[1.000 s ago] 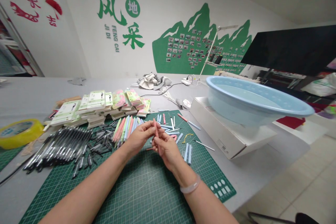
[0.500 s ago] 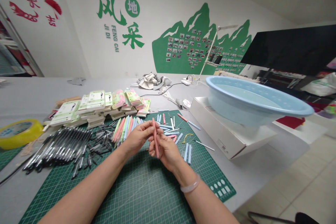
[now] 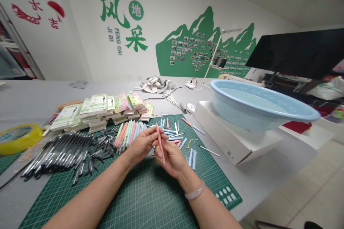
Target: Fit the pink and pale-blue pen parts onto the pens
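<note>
A pink pen (image 3: 160, 142) is held up between both hands, over the green cutting mat (image 3: 145, 189). My left hand (image 3: 143, 143) is closed, its thumb and fingers pinching the pen's upper part. Lower down, my right hand (image 3: 172, 157) is closed round the same pen; a pale bangle (image 3: 195, 190) circles that wrist. Left of the hands lies a row of pastel pens (image 3: 128, 134). Beyond and to the right, loose blue pen parts (image 3: 192, 158) and white refills are scattered on the mat.
Many black pens (image 3: 63, 154) are heaped on the left, near a yellow tape roll (image 3: 30, 139). Small boxes (image 3: 94, 109) are stacked behind them. A blue basin (image 3: 249, 102) rests on a white carton (image 3: 228, 139) at the right. Crumpled cloth (image 3: 154, 84) lies farther back.
My right hand has shifted slightly down along the pink pen, and its fingers have moved. The pen remains in both hands. The whole view has tipped slightly upward.
</note>
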A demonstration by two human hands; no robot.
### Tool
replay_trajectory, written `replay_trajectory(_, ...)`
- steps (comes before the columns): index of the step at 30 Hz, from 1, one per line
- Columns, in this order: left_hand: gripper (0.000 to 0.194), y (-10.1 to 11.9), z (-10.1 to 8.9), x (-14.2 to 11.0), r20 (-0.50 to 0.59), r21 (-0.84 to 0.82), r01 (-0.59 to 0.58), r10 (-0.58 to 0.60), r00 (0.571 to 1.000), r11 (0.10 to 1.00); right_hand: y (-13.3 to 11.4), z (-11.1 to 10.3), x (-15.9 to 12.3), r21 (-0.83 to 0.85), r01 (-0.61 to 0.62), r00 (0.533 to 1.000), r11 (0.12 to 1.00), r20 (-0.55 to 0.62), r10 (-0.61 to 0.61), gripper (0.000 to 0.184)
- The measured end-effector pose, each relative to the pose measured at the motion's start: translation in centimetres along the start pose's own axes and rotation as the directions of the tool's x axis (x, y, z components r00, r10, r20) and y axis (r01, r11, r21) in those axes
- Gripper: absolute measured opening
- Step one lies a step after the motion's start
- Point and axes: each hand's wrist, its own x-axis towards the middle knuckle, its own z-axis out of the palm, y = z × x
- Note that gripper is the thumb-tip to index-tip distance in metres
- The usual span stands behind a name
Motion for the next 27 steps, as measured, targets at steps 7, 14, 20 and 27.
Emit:
replay_trajectory(7,0.015,0.0,-0.2,0.3,-0.045,0.038,-0.068,0.070,0.997,0.997,0.4,-0.4,0.4,-0.162,0.077,0.977,0.984,-0.186,-0.107,0.028)
replay_trajectory(14,0.016,0.0,0.0,0.3,-0.097,-0.035,-0.034,0.031,0.995,0.999,0.2,-0.1,0.1,-0.084,0.034,0.988,0.996,-0.148,-0.046,0.024)
replay_trajectory(20,0.009,0.6,-1.7,1.2,-0.367,-0.213,-0.142,0.055,0.928,0.967,-1.6,0.9,-0.8,-0.168,0.128,0.991,0.977,-0.021,-0.134,0.043)
replay_trajectory(27,0.009,0.1,-1.7,1.1,-0.370,-0.249,-0.119,0.019,0.929,0.961,-1.3,0.9,-0.9,-0.190,0.177,0.984,0.966,-0.003,-0.181,0.023)
